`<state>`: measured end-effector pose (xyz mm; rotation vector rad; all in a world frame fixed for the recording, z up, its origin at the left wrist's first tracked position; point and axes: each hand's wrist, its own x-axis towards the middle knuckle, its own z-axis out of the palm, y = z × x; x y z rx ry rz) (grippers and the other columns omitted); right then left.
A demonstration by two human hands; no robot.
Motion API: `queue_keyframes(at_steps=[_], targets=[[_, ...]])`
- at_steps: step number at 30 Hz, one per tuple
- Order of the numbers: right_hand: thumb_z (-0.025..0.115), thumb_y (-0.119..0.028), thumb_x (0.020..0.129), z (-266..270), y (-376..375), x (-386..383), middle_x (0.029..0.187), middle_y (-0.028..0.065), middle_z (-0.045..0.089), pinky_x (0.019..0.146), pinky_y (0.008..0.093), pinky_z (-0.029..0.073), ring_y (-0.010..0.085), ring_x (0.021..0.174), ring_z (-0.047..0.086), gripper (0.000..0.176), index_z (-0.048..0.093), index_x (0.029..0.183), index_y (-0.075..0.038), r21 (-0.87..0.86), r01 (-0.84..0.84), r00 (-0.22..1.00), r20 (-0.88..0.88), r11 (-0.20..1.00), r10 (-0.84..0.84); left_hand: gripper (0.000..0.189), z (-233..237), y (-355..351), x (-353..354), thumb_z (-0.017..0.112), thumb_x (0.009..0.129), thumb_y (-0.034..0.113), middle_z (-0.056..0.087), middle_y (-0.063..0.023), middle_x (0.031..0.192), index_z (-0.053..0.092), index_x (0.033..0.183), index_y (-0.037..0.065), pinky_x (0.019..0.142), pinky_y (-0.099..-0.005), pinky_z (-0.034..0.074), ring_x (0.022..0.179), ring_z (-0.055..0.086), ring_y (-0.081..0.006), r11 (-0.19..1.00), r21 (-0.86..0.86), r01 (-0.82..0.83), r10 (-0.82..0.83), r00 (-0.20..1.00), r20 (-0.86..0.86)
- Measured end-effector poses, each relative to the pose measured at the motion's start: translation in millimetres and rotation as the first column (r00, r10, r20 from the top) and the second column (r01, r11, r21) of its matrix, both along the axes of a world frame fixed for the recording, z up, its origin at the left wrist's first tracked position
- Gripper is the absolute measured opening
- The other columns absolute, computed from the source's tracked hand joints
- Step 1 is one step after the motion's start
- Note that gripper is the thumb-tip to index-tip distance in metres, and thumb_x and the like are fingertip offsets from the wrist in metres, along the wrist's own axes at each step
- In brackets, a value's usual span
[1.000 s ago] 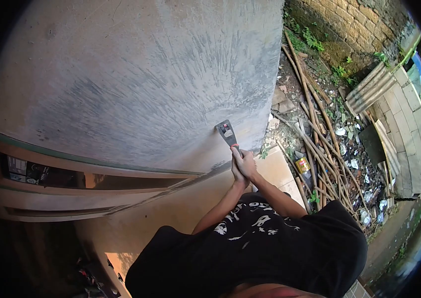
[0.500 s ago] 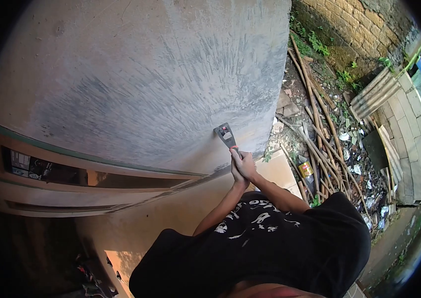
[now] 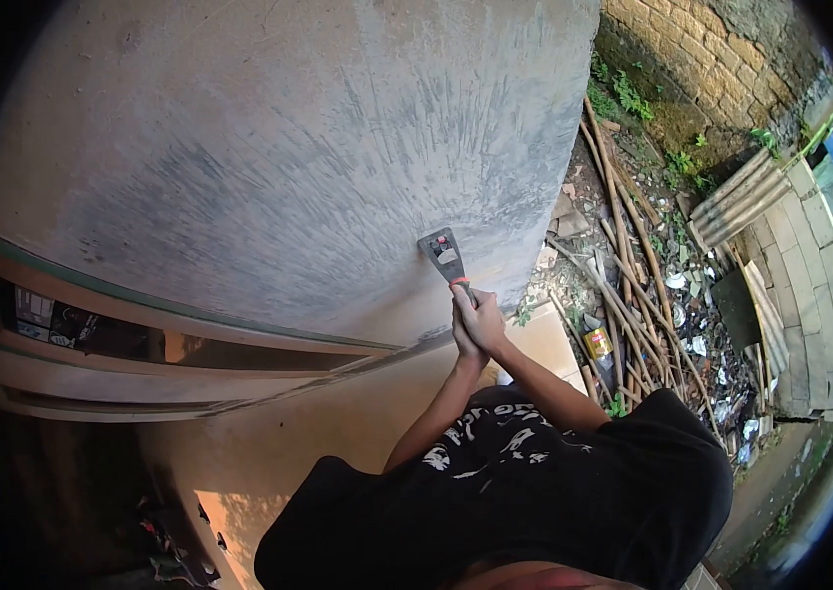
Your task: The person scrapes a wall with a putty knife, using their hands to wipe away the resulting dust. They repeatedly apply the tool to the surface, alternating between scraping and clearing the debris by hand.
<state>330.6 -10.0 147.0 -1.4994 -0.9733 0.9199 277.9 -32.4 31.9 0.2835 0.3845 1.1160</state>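
A scraper [image 3: 447, 258] with a wide, dusty grey blade and a bit of red at its neck lies against the scratched wall [image 3: 338, 187]. Both of my hands are closed around its handle. My right hand [image 3: 483, 323] is on the upper, nearer side, fingers wrapped over the grip. Tucked in beside and below it, my left hand [image 3: 464, 339] is partly covered by the right. Most of the handle is hidden in the hands. The wall carries many dark scrape strokes fanning outward from around the blade.
A window frame [image 3: 190, 349] runs along the wall at left. On the right, bamboo poles [image 3: 632, 246], a yellow can [image 3: 597, 342] and scattered rubble lie on the ground. A brick wall [image 3: 677, 59] stands beyond, and a block wall [image 3: 814, 285] at far right.
The scraper and both hands have shifted slightly up and left in the view. The camera view has moved a little too; the grip stays the same.
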Motion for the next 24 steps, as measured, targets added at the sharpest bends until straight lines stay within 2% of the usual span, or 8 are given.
queue_keyframes(at_steps=[7, 11, 13, 15, 17, 19, 21, 24], targets=[[0.055, -0.042, 0.092, -2.7, -23.0, 6.1, 0.05, 0.0067, 0.044, 0.048, 0.0349, 0.036, 0.0106, 0.051, 0.039, 0.053, 0.055, 0.065, 0.004, -0.173, -0.007, 1.0, -0.018, 0.985, 0.004, 0.046, 10.9, 12.7, 0.7, 0.036, 0.097, 0.045, 0.058, -0.0085, 0.095, 0.052, 0.114, 0.005, 0.08, -0.0331, 0.045, 0.089, 0.057, -0.0174, 0.996, 0.027, -0.087, 0.088, 0.995, -0.053], [0.054, -0.039, 0.093, -1.7, -27.8, 9.8, 0.056, 0.0077, 0.053, 0.053, 0.0344, 0.041, 0.0126, 0.053, 0.047, 0.044, 0.063, 0.084, 0.003, -0.123, -0.035, 0.999, -0.012, 0.992, 0.034, 0.041, 22.9, 8.3, 9.8, 0.039, 0.098, 0.04, 0.058, -0.0076, 0.099, 0.052, 0.116, 0.006, 0.087, -0.0313, 0.044, 0.096, 0.056, -0.0149, 0.994, 0.015, -0.109, 0.11, 0.991, -0.078], [0.053, -0.033, 0.094, -11.0, -23.1, 7.1, 0.061, 0.0071, 0.056, 0.055, 0.0343, 0.044, 0.0146, 0.054, 0.051, 0.037, 0.061, 0.097, 0.002, 0.289, 0.041, 0.999, -0.005, 0.956, -0.042, 0.039, 29.8, 1.1, 13.7, 0.04, 0.098, 0.037, 0.058, -0.0072, 0.101, 0.053, 0.116, 0.006, 0.09, -0.0304, 0.043, 0.099, 0.055, -0.0136, 0.992, 0.003, -0.123, 0.123, 0.988, -0.092], [0.053, -0.027, 0.095, -6.4, -28.4, 19.3, 0.063, 0.006, 0.057, 0.055, 0.0309, 0.045, 0.0136, 0.054, 0.053, 0.031, 0.059, 0.106, 0.001, 0.219, -0.052, 0.999, 0.015, 0.974, 0.05, 0.037, 48.3, -0.7, 14.5, 0.041, 0.098, 0.036, 0.058, -0.007, 0.102, 0.053, 0.117, 0.006, 0.092, -0.0299, 0.043, 0.1, 0.055, -0.013, 0.992, -0.003, -0.13, 0.129, 0.987, -0.097], [0.054, -0.024, 0.094, 15.8, -29.8, 28.2, 0.061, 0.0048, 0.056, 0.052, 0.0267, 0.042, 0.0109, 0.053, 0.053, 0.028, 0.06, 0.104, 0.001, 0.173, -0.124, 0.989, -0.059, 0.977, 0.136, 0.055, 97.0, 5.4, 5.9, 0.027, 0.096, 0.052, 0.059, -0.0115, 0.093, 0.052, 0.111, 0.006, 0.075, -0.0387, 0.052, 0.084, 0.062, -0.0249, 0.987, -0.141, -0.075, 0.027, 0.948, -0.318], [0.053, -0.022, 0.094, 19.5, -25.4, 30.5, 0.058, 0.0029, 0.054, 0.048, 0.0239, 0.038, 0.0088, 0.05, 0.05, 0.025, 0.06, 0.101, 0.001, 0.118, -0.158, 0.973, -0.151, 0.98, 0.175, 0.049, 117.3, 16.6, 2.9, 0.03, 0.098, 0.047, 0.058, -0.014, 0.094, 0.051, 0.106, 0.003, 0.085, -0.0403, 0.051, 0.088, 0.062, -0.0278, 0.991, -0.11, -0.07, 0.035, 0.956, -0.291], [0.05, -0.019, 0.096, 28.3, -23.1, 28.7, 0.058, -0.0019, 0.05, 0.046, 0.0215, 0.032, 0.0053, 0.049, 0.041, 0.022, 0.058, 0.092, 0.001, 0.096, -0.215, 0.913, -0.332, 0.972, 0.235, 0.044, 132.6, 26.9, 1.0, 0.034, 0.098, 0.045, 0.057, -0.0099, 0.082, 0.052, 0.1, 0.005, 0.065, -0.0334, 0.044, 0.069, 0.056, -0.0218, 0.999, 0.038, 0.025, -0.013, 0.959, -0.283], [0.048, -0.025, 0.096, 13.5, -20.8, 24.7, 0.061, 0.0009, 0.051, 0.05, 0.0246, 0.037, 0.0077, 0.055, 0.046, 0.029, 0.057, 0.087, 0.001, 0.087, -0.208, 0.96, -0.173, 0.974, 0.22, 0.037, 146.2, 39.0, -1.0, 0.04, 0.098, 0.042, 0.056, -0.0039, 0.063, 0.053, 0.09, 0.008, 0.036, -0.0231, 0.033, 0.04, 0.046, -0.0129, 0.952, 0.266, 0.152, -0.073, 0.956, -0.284]])
